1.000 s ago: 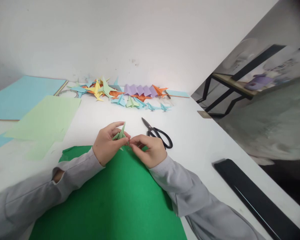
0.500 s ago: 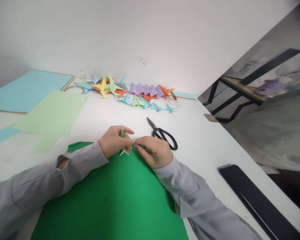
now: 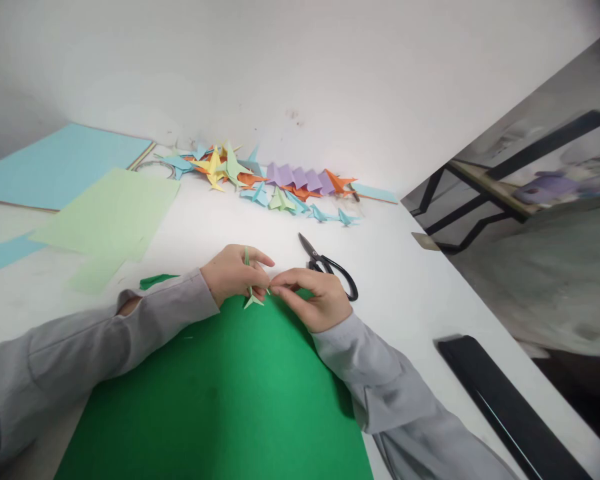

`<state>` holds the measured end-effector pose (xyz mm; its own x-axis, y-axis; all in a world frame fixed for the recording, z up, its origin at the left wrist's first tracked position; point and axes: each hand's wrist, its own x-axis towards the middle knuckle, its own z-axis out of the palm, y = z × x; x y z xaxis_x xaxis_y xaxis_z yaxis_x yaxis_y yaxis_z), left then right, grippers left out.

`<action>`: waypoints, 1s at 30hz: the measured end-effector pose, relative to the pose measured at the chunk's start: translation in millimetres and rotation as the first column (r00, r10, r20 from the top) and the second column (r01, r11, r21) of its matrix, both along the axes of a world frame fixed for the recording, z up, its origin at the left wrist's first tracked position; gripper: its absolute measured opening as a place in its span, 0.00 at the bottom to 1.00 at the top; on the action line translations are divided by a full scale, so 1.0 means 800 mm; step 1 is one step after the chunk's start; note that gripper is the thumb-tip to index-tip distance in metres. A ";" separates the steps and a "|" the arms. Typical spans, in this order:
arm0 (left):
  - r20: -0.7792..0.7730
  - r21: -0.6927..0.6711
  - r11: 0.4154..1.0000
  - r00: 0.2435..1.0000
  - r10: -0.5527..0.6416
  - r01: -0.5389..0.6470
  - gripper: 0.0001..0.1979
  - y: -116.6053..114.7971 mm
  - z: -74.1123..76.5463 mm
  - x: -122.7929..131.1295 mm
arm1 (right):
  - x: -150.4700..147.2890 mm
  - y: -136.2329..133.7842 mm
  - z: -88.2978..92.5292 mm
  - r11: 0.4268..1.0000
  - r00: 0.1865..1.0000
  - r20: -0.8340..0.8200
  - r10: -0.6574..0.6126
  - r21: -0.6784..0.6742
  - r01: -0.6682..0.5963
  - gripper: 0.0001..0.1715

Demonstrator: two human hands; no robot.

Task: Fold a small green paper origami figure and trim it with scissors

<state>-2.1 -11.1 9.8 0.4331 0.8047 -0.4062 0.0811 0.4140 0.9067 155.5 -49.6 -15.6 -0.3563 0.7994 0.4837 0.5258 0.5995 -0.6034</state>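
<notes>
A small folded piece of light green paper (image 3: 253, 302) is gripped by my left hand (image 3: 235, 272); its upper tip shows above the thumb and its forked end below. My right hand (image 3: 320, 297) pinches at a pale point of the same folded paper, thumb and forefinger pressed together. The fingers hide most of the fold. Under both hands lies a large green sheet (image 3: 220, 400). Just behind my right hand rest scissors with black handles (image 3: 330, 262), blades pointing away.
Along the wall lies a row of folded paper figures (image 3: 215, 167), with a pleated purple paper (image 3: 300, 179) among them. Blue sheets (image 3: 65, 167) and light green sheets (image 3: 110, 213) are at the left. A long black object (image 3: 505, 407) lies at the right.
The camera view has shifted slightly. Both hands stay close together on the folded green paper, with only small finger movement at its pinched point.
</notes>
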 end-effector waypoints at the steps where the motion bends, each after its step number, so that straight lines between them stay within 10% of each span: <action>1: 0.001 -0.004 1.000 1.000 -0.003 0.003 0.15 0.000 0.000 0.000 | 0.000 0.000 0.000 1.000 1.000 -0.013 -0.007 -0.021 0.007 0.07; 18: 0.015 0.014 1.000 1.000 -0.009 0.009 0.16 -0.001 -0.002 -0.001 | -0.002 0.000 0.000 0.970 0.992 -0.119 -0.042 -0.244 0.011 0.06; 30: -0.062 0.085 0.996 0.998 -0.016 0.021 0.16 0.001 -0.004 -0.001 | -0.014 0.005 -0.004 0.780 0.831 -0.488 -0.267 -0.616 -0.112 0.08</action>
